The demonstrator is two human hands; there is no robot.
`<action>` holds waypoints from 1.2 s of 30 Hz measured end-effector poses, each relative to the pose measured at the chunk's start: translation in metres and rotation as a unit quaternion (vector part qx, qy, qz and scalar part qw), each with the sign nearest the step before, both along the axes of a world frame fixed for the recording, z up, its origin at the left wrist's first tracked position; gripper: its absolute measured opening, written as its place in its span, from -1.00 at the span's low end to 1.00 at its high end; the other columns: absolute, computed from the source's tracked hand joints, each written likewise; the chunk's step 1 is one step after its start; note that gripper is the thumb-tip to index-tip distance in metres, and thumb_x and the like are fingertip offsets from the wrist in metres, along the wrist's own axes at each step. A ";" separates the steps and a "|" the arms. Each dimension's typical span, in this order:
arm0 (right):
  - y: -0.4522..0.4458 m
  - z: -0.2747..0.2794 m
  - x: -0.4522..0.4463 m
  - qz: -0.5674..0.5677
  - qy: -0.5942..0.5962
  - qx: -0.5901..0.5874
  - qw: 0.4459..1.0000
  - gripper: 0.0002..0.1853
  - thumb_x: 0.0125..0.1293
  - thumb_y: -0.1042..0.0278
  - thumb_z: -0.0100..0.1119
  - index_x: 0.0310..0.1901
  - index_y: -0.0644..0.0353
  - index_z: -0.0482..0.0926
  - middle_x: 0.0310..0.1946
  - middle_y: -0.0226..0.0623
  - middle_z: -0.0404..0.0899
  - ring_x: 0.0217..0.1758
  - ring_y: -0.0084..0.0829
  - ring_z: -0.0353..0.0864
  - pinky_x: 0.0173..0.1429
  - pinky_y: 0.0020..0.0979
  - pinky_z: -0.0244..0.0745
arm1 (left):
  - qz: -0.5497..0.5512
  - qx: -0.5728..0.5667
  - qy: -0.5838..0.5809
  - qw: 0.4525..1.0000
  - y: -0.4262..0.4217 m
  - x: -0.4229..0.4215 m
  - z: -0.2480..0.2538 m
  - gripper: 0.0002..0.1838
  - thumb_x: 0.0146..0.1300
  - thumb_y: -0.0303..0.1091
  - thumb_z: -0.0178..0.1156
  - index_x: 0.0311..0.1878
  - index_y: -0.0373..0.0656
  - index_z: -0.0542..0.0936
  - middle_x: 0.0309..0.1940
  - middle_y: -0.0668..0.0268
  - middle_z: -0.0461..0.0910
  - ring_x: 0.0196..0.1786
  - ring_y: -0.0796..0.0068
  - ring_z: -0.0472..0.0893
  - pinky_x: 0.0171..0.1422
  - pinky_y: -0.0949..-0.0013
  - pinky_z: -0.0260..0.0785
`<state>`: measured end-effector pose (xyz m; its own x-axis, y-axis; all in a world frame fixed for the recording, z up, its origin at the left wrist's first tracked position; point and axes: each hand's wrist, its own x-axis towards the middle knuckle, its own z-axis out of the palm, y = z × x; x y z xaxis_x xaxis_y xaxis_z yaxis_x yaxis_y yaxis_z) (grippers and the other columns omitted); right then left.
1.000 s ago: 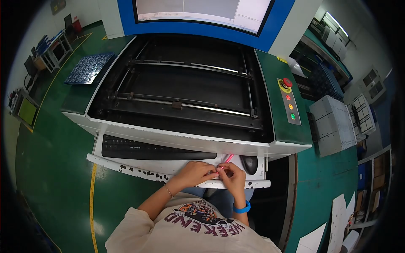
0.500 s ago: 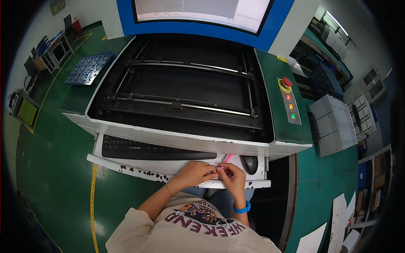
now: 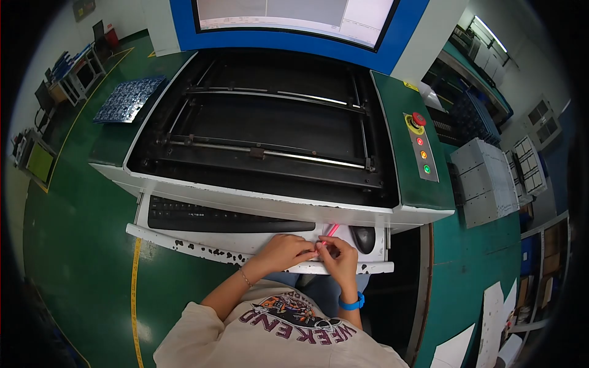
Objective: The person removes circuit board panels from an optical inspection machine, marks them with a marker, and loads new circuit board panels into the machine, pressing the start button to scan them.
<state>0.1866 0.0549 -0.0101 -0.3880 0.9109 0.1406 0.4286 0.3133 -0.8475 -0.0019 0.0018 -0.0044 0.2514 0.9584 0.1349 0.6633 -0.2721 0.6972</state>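
Observation:
My left hand (image 3: 283, 252) and my right hand (image 3: 340, 259) meet over the front edge of the white keyboard tray (image 3: 202, 241). The fingertips of both are pinched together around something small and pink, partly hidden by the fingers. A pink pen-like stick (image 3: 333, 230) slants up just beyond my right fingers. Left of the hands lies a black keyboard (image 3: 227, 221), its right end near my left fingers. The black mouse (image 3: 363, 239) rests to the right of my right hand.
Behind the tray stands a machine with a black rail bed (image 3: 276, 126) and a blue-framed monitor (image 3: 294, 15). Its right panel carries a red knob (image 3: 418, 119) and lit buttons. Patterned boards (image 3: 130, 99) lie at left; grey-white panels (image 3: 485, 184) stand at right.

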 end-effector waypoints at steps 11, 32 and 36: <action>0.001 -0.001 -0.001 -0.014 -0.004 -0.003 1.000 -0.78 0.25 0.31 0.34 -0.14 0.23 0.72 -0.55 -0.31 0.65 -0.54 -0.56 0.57 -0.43 -0.54 0.41 | 0.032 -0.003 -0.022 0.999 -0.001 0.002 -0.007 -0.61 0.43 -0.03 0.02 -0.30 -0.15 0.63 -0.40 0.15 0.64 -0.25 0.05 0.63 -0.13 0.07 0.46; 0.000 0.002 -0.002 -0.027 0.008 -0.003 1.000 -0.80 0.20 0.31 0.36 -0.19 0.20 0.75 -0.56 -0.25 0.63 -0.54 -0.43 0.60 -0.41 -0.46 0.45 | 0.022 -0.012 -0.017 1.000 0.000 0.002 -0.003 -0.64 0.44 -0.08 0.01 -0.28 -0.15 0.61 -0.37 0.17 0.65 -0.24 0.06 0.64 -0.11 0.08 0.47; 0.000 0.002 -0.003 -0.034 0.017 0.005 0.999 -0.80 0.19 0.32 0.37 -0.18 0.18 0.76 -0.59 -0.27 0.60 -0.56 -0.47 0.55 -0.44 -0.48 0.40 | 0.020 -0.012 -0.029 0.999 0.000 0.002 -0.002 -0.64 0.45 -0.08 0.00 -0.29 -0.15 0.60 -0.38 0.18 0.65 -0.25 0.07 0.64 -0.11 0.08 0.46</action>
